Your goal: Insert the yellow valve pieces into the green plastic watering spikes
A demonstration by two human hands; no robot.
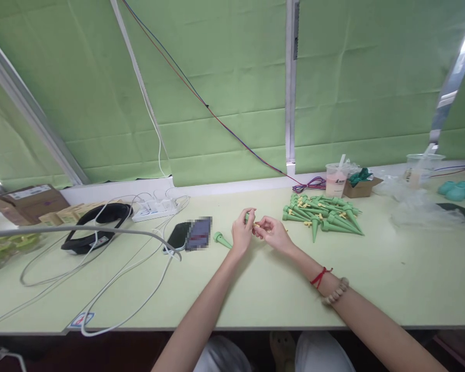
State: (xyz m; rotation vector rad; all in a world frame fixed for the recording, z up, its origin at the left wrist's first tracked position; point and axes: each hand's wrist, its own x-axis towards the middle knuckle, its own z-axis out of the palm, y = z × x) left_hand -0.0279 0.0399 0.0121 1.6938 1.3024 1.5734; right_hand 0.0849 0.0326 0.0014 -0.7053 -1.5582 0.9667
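Head view, green spike [222,239] lying flat, tip pointing right-down, beside left hand [242,232]

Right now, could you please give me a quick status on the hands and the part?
Both hands, left and right, pinch a small green part. Spike pile beside right. One loose spike by left.

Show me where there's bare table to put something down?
Bare table lies right of the right hand, below the pile of green spikes. Another patch lies between the cables and the left hand. The left end, around the headset, is crowded.
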